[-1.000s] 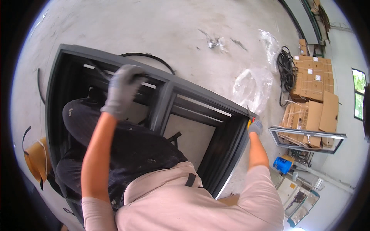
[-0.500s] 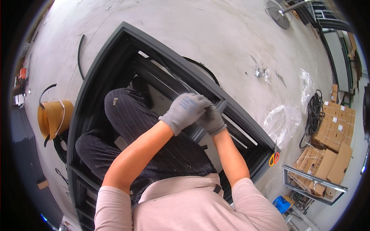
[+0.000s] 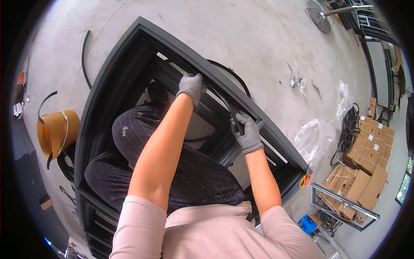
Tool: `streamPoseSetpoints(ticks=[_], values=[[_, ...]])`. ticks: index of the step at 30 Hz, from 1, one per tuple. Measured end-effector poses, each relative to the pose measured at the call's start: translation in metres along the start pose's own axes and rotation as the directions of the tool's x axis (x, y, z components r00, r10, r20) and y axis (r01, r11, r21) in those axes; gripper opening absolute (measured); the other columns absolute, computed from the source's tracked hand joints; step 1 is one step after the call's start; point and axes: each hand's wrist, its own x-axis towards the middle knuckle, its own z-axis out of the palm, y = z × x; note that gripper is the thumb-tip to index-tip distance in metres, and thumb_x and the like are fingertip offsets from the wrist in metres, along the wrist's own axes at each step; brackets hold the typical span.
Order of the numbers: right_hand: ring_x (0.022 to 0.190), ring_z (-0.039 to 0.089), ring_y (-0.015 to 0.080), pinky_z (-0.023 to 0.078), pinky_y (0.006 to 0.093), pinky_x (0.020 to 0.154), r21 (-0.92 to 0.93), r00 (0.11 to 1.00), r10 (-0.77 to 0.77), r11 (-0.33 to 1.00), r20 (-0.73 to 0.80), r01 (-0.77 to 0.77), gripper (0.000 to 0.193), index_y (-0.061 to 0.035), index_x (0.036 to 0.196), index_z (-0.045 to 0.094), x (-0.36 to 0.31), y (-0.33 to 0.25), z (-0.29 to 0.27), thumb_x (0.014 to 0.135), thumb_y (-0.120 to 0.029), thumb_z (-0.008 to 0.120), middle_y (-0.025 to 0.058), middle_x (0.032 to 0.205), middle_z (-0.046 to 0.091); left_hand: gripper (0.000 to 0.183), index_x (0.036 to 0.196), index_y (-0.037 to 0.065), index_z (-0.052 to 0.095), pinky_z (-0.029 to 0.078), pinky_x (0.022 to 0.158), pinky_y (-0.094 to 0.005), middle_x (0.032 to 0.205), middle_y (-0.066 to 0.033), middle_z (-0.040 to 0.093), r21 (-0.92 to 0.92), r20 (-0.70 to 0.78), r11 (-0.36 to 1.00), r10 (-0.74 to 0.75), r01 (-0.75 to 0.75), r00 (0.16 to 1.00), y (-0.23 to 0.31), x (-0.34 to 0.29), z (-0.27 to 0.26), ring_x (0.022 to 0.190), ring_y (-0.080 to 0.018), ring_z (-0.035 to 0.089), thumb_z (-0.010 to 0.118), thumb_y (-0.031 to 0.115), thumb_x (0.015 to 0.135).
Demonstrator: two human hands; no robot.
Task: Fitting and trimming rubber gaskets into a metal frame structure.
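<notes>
Grey gloves cover both my hands. A thin black rubber strip (image 3: pixel 223 101) runs slackly between them along the inner far side of a dark grey metal window frame (image 3: pixel 181 45). My left hand (image 3: pixel 191 88) is closed on the strip near that side, its fingertips partly hidden. Closer to the right corner, my right hand (image 3: pixel 247 134) pinches the strip between thumb and fingers, next to a crossbar of the frame. My legs, in dark striped trousers (image 3: pixel 181 168), are inside the frame opening.
Scissors (image 3: pixel 305 180) lie at the frame's right corner. Clear plastic wrap (image 3: pixel 317 136), a coiled black cable (image 3: pixel 348 131) and cardboard boxes (image 3: pixel 373 144) are on the right. A yellow bucket-like roll (image 3: pixel 58 131) stands left. Another black strip (image 3: pixel 85 60) lies on the floor.
My hands were close together over the frame's right part. Now they are apart: the left has moved far-left along the frame side, the right slightly right, with the strip between them.
</notes>
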Motion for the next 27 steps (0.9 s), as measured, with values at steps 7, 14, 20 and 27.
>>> streamPoseSetpoints(ticks=[7, 14, 20, 27], values=[[0.079, 0.066, 0.0195, 0.057, 0.0264, 0.066, 0.121, 0.983, 0.185, 0.976, -0.024, -0.181, 0.026, 0.0012, 0.110, 0.062, -0.049, -0.038, 0.000, 0.092, -0.018, 0.064, 0.0147, 0.094, 0.068, 0.028, 0.116, -0.001, 0.048, 0.060, 0.065, -0.0336, 0.096, -0.0141, 0.064, 0.025, 0.183, 0.999, -0.034, 0.030, 0.982, 0.008, 0.009, -0.016, 0.077, -0.0243, 0.069, 0.057, 0.014, 0.095], [0.081, 0.063, 0.0095, 0.052, 0.0226, 0.072, -0.850, 0.823, -0.515, 0.298, 0.239, 0.434, 0.037, 0.0058, 0.118, 0.058, -0.041, -0.025, -0.021, 0.085, -0.008, 0.066, 0.0109, 0.091, 0.067, 0.025, 0.106, -0.002, 0.057, 0.061, 0.071, -0.0372, 0.095, -0.0141, 0.065, 0.068, 0.425, 0.951, -0.302, 0.303, 0.853, -0.009, -0.009, 0.005, 0.080, -0.0254, 0.068, 0.058, 0.020, 0.093], [0.068, 0.060, 0.0077, 0.050, 0.0209, 0.064, -0.684, 0.897, -0.434, 0.629, 0.086, 0.370, 0.018, 0.0018, 0.106, 0.061, -0.054, 0.008, 0.007, 0.094, -0.011, 0.061, 0.0040, 0.086, 0.066, 0.022, 0.098, -0.002, 0.062, 0.060, 0.071, -0.0378, 0.088, -0.0157, 0.067, 0.223, 0.419, 0.876, -0.483, 0.428, 0.769, -0.059, -0.028, 0.031, 0.081, -0.0279, 0.068, 0.063, 0.017, 0.088], [0.079, 0.064, 0.0156, 0.053, 0.0267, 0.070, 0.008, 0.986, -0.074, 0.997, -0.148, 0.076, 0.038, -0.0033, 0.108, 0.061, -0.028, 0.032, 0.022, 0.096, -0.039, 0.058, 0.0089, 0.091, 0.068, 0.017, 0.100, -0.004, 0.059, 0.060, 0.064, -0.0371, 0.087, -0.0195, 0.065, 0.183, 0.349, 0.916, -0.401, 0.358, 0.847, -0.053, -0.034, 0.041, 0.073, -0.0290, 0.068, 0.061, 0.009, 0.090]])
